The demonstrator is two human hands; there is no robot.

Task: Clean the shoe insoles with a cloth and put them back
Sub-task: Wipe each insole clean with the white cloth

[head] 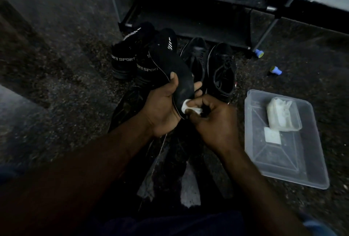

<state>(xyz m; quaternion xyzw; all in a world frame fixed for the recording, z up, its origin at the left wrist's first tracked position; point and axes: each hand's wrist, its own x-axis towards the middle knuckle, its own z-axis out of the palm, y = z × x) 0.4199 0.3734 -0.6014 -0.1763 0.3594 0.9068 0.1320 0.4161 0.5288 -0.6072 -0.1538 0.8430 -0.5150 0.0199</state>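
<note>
Nearest to us, the person's 2 bare forearms reach up from 6 o'clock and meet mid-frame. The left hand (162, 107) grasps a black insole (175, 73) by its near end, with the thumb over the top face and the fingers wrapped behind. The insole slants away toward 12 o'clock.

The right hand (213, 122) pinches a small white cloth (188, 106) between thumb and curled fingers and presses it on the insole's near end, just beside the left palm. We judge that the wiping step is under way. To do it well, we would brace the insole firmly from behind and draw the cloth in long strokes from the near end to the far tip. We would also run it along the edges and turn it to a fresh face as it soils.

On the floor (56, 65), 2 black shoes marked SPORT (128, 60) sit at 11 o'clock of the hands. 2 black lace shoes (222, 73) sit at 1 o'clock, in front of a dark rack (188, 26). At 4 o'clock lies a clear plastic tray (309, 164) holding a packet of wipes (281, 115).
</note>
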